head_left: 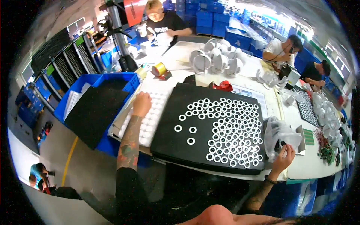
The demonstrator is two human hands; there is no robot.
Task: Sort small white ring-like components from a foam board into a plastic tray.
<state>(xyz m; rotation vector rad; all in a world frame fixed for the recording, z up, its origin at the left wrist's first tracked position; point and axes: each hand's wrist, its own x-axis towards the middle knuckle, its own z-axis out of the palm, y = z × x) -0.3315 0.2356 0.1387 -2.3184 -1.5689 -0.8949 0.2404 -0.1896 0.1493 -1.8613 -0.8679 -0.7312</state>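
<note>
My left hand (142, 105) is over a tray of white round pieces (149, 123), its fingers curled together at the tray's far left. Whatever they may hold is hidden. On the right, my right hand (284, 158) pinches a small black part (283, 144) at the near side of a clear plastic bag (276, 131). Other dark content shows through the bag. Between my hands lies a black foam mat (168, 138) bearing many white rings with dark centres (232, 131). A few rings, such as one ring (191, 141), lie apart on its left half.
Blue bins (129, 80) with a black sheet (95, 114) stand left of the table. A tape roll (159, 69), a red tape dispenser (224, 86) and white cup-shaped housings (219, 58) sit beyond the mat. A green board (308, 137) lies right. Other people work across the table.
</note>
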